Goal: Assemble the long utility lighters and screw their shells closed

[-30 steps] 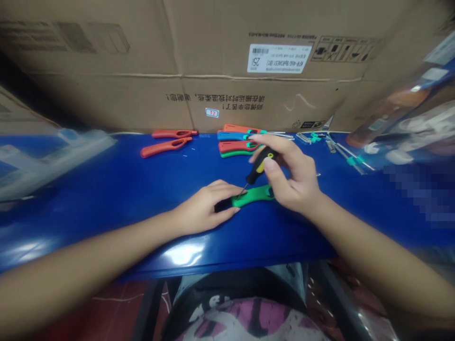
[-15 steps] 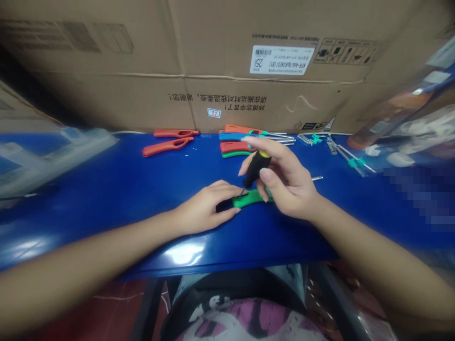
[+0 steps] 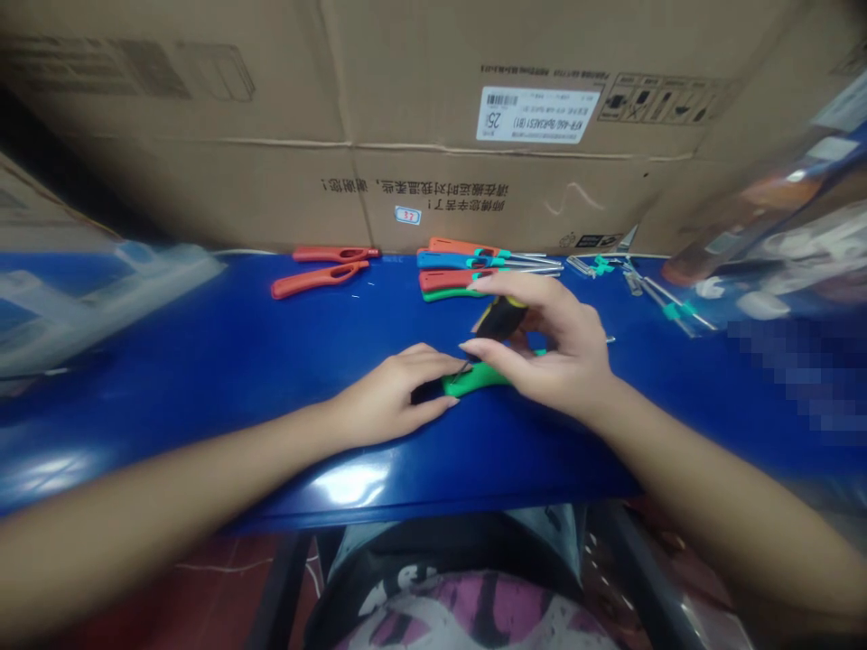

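A green plastic handle lies on the blue table in front of me. My left hand presses down on its left end, thumb and fingers closed around it. My right hand grips a small screwdriver with a black and yellow handle. The screwdriver leans low to the left, its tip touching the green handle just beside my left fingers. My right thumb stretches over the handle.
Two red handles lie at the back left. A stack of orange, blue, red and green handled tools sits behind my right hand. Metal rods with teal clips lie at right. Cardboard boxes wall the back; plastic bags at right.
My right hand has turned and lowered the screwdriver, so its handle tilts flatter toward the table. The left hand and the green handle have stayed in place.
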A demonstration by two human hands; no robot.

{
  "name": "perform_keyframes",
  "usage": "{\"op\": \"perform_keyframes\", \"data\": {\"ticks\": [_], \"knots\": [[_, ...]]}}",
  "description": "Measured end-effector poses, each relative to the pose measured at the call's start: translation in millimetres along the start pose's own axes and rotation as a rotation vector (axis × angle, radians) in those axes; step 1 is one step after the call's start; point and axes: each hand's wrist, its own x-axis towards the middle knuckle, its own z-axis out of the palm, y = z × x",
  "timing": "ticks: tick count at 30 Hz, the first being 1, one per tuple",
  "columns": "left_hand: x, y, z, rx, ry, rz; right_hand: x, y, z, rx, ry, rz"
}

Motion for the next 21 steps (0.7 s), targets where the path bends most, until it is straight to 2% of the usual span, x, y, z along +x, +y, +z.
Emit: {"op": "perform_keyframes", "data": {"ticks": [2,3,6,8,10,13,15,19,21], "knots": [[-0.1,0.0,-0.1,0.002,-0.001,-0.005,-0.3,0.9,-0.2,-0.095,0.064,-0.052],[-0.1,0.1,-0.3,0.001,0.003,-0.006,-0.5,1.2,-0.4,-0.096,0.051,-0.043],[0.2,0.9,-0.9,-0.011,0.006,-0.004,-0.8,1.8,0.0,0.04,-0.087,0.074],[0.2,0.9,-1.0,-0.013,0.003,0.0,-0.7,2.2,1.5,0.139,-0.135,0.11],[0.1,0.3,-0.6,-0.006,0.004,0.002,-0.5,2.3,3.0,0.15,-0.094,0.103],[-0.1,-0.5,0.1,0.002,0.005,0.001,-0.6,1.2,3.7,-0.013,0.06,0.023],[0.1,-0.3,0.5,0.002,0.01,-0.002,-1.2,-0.1,2.7,-0.091,0.105,-0.015],[0.7,1.1,0.4,-0.002,0.014,-0.01,-2.0,-1.5,2.2,0.062,-0.025,0.131],[0.6,1.1,0.3,-0.004,0.012,-0.011,-1.4,-0.6,3.9,0.159,-0.062,0.155]]}}
